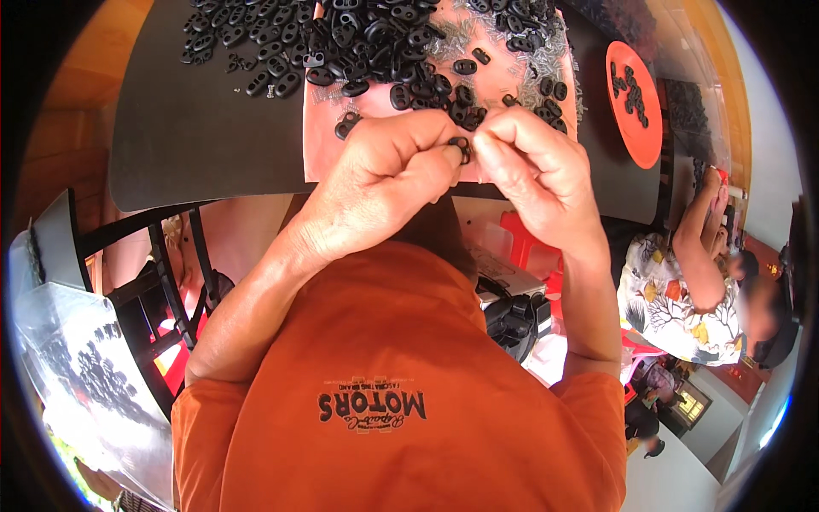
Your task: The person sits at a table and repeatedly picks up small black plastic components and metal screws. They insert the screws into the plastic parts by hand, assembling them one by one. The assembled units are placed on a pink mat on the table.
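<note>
A small black two-hole cord lock [461,150] is pinched between the thumb and curled forefinger of my left hand [375,175]. Right beside it, my right hand [539,171] has its thumb and forefinger pressed together; whatever they grip is too small or hidden to make out. Both hands hover over the near edge of a pink sheet [322,158]. Past them lies a large heap of black cord lock parts [367,43], with thin metal springs [456,43] scattered among them. One loose cord lock [346,125] sits just beyond my left hand.
The dark table [205,141] carries more black parts [256,43] at the far left. An orange-red plate [638,149] with several black pieces lies at the right. Clear plastic bags [94,375] stand at the left, and a person in a patterned garment [674,299] sits at the right.
</note>
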Motion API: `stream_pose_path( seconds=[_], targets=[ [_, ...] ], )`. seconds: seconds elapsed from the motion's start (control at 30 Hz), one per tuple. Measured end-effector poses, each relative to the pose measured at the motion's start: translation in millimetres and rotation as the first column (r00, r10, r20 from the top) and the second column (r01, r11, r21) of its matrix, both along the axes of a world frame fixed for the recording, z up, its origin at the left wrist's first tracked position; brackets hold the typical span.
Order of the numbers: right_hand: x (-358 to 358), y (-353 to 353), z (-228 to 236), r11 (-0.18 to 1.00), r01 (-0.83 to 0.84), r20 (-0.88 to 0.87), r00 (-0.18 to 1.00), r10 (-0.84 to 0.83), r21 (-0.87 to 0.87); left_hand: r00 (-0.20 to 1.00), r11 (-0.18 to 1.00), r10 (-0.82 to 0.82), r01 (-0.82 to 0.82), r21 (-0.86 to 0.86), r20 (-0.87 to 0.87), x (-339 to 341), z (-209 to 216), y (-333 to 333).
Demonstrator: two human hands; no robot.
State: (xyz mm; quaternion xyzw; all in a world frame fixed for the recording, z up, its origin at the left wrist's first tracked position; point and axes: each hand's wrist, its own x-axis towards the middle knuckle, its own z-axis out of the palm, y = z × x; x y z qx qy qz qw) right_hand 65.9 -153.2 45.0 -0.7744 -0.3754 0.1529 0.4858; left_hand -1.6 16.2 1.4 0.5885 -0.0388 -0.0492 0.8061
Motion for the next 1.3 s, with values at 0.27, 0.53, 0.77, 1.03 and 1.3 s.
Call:
stream_pose_path(
  seconds=[0.27, 0.53, 0.77, 1.03, 1.3],
  targets=[
    [78, -28, -2, 0.928, 0.287, 0.575, 0.812, -0.103, -0.239, 0.998, 0.993, -0.050, 0.046, 0.110, 0.028, 1, 7, 3],
    [99, -8, -13, 0.787, 0.475, 0.790, 0.613, 0.025, -0.393, 0.999, 0.992, -0.041, 0.042, 0.118, -0.003, 2, 7, 2],
    [77, -7, -4, 0.848, 0.311, 0.621, 0.783, 0.027, -0.429, 0.999, 0.995, -0.028, 0.029, 0.098, -0.020, -1, 13, 2],
    [63, -2, -5, 0.850, 0.208, 0.627, 0.759, 0.173, -0.485, 0.990, 0.999, -0.006, 0.011, 0.035, -0.140, -2, 18, 2],
    [69, -6, -7, 0.889, 0.248, 0.617, 0.785, 0.049, -0.385, 0.989, 0.999, -0.002, 0.009, 0.045, -0.148, 1, 19, 2]
  ],
)
